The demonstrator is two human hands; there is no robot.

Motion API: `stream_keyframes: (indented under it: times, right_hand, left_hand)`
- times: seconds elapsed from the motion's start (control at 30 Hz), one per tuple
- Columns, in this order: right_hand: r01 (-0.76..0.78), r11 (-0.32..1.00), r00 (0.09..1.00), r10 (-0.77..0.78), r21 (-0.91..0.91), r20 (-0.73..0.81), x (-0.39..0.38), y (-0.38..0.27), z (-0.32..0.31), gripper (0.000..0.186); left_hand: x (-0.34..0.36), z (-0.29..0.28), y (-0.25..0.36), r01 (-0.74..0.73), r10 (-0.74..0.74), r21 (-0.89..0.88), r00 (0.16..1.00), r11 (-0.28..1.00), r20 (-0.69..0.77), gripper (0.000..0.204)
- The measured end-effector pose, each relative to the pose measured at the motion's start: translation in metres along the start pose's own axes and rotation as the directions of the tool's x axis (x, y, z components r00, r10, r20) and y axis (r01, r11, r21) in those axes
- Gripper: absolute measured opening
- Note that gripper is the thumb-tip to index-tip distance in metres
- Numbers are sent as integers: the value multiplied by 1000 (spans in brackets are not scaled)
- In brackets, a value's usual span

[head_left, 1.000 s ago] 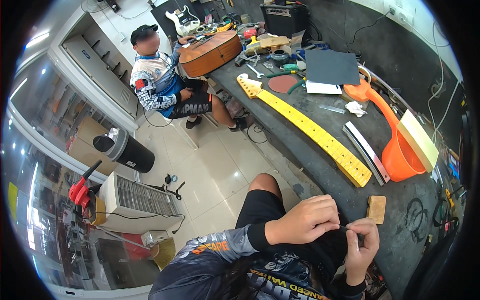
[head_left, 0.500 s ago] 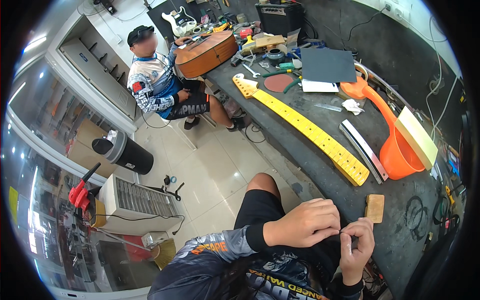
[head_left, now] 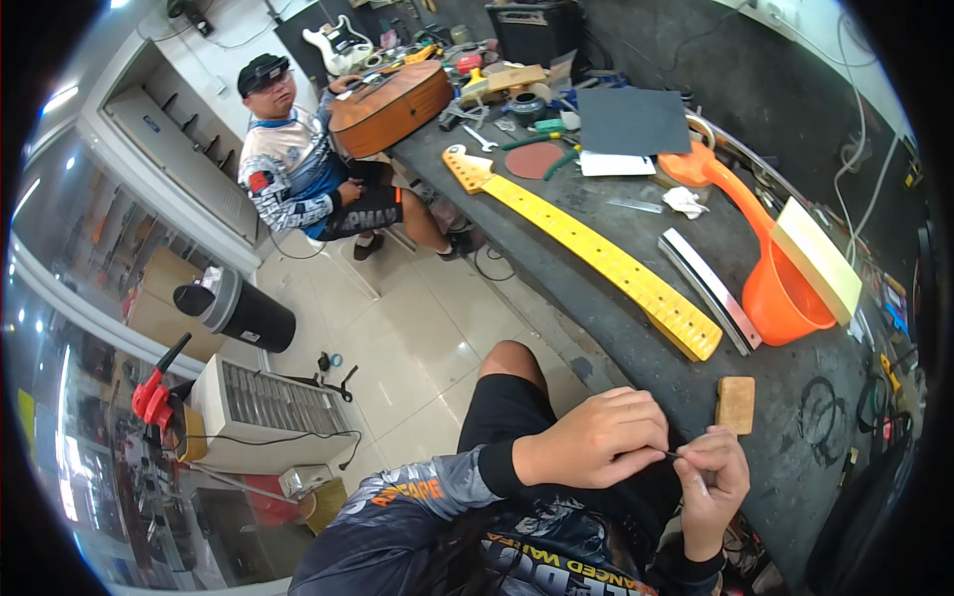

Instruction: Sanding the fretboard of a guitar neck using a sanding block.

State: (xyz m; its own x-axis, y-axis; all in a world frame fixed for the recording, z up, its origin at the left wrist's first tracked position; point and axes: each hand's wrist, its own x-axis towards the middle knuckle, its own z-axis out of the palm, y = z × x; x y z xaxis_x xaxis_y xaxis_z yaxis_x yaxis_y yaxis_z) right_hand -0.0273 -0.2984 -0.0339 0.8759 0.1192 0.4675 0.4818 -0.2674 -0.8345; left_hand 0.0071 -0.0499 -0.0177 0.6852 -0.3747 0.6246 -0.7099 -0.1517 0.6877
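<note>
Low in the view, my left hand (head_left: 606,437) and my right hand (head_left: 711,482) are brought together, both closed in a pinch on a thin dark piece (head_left: 672,453) that runs between the fingertips; it is too small to identify. Just beyond my right hand, a small tan block (head_left: 735,402) lies on the dark workbench (head_left: 636,328). A yellow guitar neck (head_left: 586,253) with a fretted board stretches diagonally along the bench. Beside it are a long metal bar (head_left: 706,288) and an orange plastic dipper (head_left: 780,323) with a pale rectangular pad resting on it.
A person (head_left: 283,179) sits at the bench's far end, one hand by an acoustic guitar body (head_left: 397,114). Tools, a dark sheet (head_left: 631,119) and an amplifier (head_left: 532,30) crowd the back. A black bin (head_left: 248,313) and red blower (head_left: 154,397) stand at left.
The view has shifted a little, so the bench and room appear slightly further left and higher. My hands remain together on the thin piece, with small finger movement.
</note>
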Motion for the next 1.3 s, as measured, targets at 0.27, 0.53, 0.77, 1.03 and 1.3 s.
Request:
stream_keyframes:
  times: [0.27,0.53,0.77,1.03,1.3]
  right_hand:
    - [-228,942,972,206,248,110,-3,20,-8,30]
    - [-423,694,858,513,583,12,-14,14,-25,21]
    - [-410,392,767,636,824,79,-20,7,-29,26]
    - [-421,403,788,606,813,108,-34,18,-38,22]
    - [-465,353,720,684,812,114,-26,9,-36,28]
  left_hand:
    - [26,4,-12,17,-11,-97,998,995,68,18]
    - [165,-94,-169,256,-184,422,962,870,-204,28]
    - [196,-121,-270,141,-481,824,859,549,173,19]
    - [231,-133,-258,342,-738,772,634,536,231,21]
    - [177,-133,-176,420,-416,110,908,901,-55,48]
